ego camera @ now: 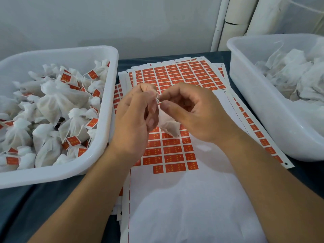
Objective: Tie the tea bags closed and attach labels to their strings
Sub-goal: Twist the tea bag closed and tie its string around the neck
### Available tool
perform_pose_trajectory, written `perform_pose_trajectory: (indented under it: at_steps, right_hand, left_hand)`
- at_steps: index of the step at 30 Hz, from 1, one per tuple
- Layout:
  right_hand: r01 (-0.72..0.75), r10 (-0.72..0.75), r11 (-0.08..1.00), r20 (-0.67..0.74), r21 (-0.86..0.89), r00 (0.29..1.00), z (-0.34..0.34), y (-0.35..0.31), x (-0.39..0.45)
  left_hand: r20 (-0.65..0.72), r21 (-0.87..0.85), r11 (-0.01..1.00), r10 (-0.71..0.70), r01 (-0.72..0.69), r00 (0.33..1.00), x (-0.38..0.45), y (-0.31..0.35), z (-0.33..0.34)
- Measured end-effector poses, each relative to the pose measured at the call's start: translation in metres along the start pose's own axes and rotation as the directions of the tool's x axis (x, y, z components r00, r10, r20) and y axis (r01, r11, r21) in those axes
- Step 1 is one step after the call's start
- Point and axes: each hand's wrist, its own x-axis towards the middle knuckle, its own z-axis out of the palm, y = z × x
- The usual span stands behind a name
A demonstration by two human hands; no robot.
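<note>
A white mesh tea bag (169,126) hangs between my two hands above the label sheets. My left hand (135,118) is curled round the bag's gathered top. Thumb and forefinger of my right hand (191,111) pinch the thin string end (158,99) close to the left fingertips. Whether the string is knotted is hidden by the fingers. Sheets of red rectangular labels (177,76) lie on the table under my hands; the nearest sheet (175,199) is mostly peeled bare, with a block of red labels left at its top.
A white plastic tub (108,106) on the left holds several tied tea bags with red labels. Another white tub (254,106) on the right holds unlabelled white bags. The dark table edge (26,204) shows at the lower left. White pipes (233,16) stand behind.
</note>
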Motion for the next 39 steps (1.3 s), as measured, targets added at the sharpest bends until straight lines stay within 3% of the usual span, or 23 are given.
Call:
perform_pose_trajectory:
  at_steps: [7,12,18,25,28,32,39]
  right_hand:
    - [-0.070,0.076,0.991,-0.047,0.111,0.996,-0.006,0.000,0.003]
    - [-0.061,0.058,0.997,0.066,0.042,0.996,-0.003,-0.003,0.001]
    - [-0.012,0.012,0.999,-0.012,0.050,1.000,0.000,-0.003,-0.001]
    - [-0.045,0.045,0.997,-0.014,0.059,0.999,-0.001,0.001,0.002]
    - [0.004,-0.004,1.000,-0.005,0.010,1.000,0.004,0.000,0.001]
    - [0.059,-0.053,0.994,-0.071,0.089,0.996,0.008,-0.003,0.000]
    - [0.049,-0.033,0.994,-0.162,0.094,0.986,0.013,-0.004,-0.002]
  left_hand:
    - [-0.064,0.044,0.997,-0.053,0.056,0.997,0.000,0.001,0.003]
    - [-0.051,0.100,0.995,-0.002,0.007,0.999,-0.002,0.002,0.007]
    - [-0.081,0.153,0.988,0.022,-0.009,0.996,-0.004,0.005,0.009]
    - [-0.125,0.056,0.997,-0.053,0.060,0.991,-0.003,0.004,0.004]
    - [-0.134,0.079,0.996,-0.023,0.033,0.991,-0.003,0.004,0.005]
    - [-0.132,0.138,0.990,0.010,0.008,0.991,-0.005,0.004,0.007]
    - [-0.113,0.138,0.990,0.034,-0.018,0.993,-0.006,0.006,0.008]
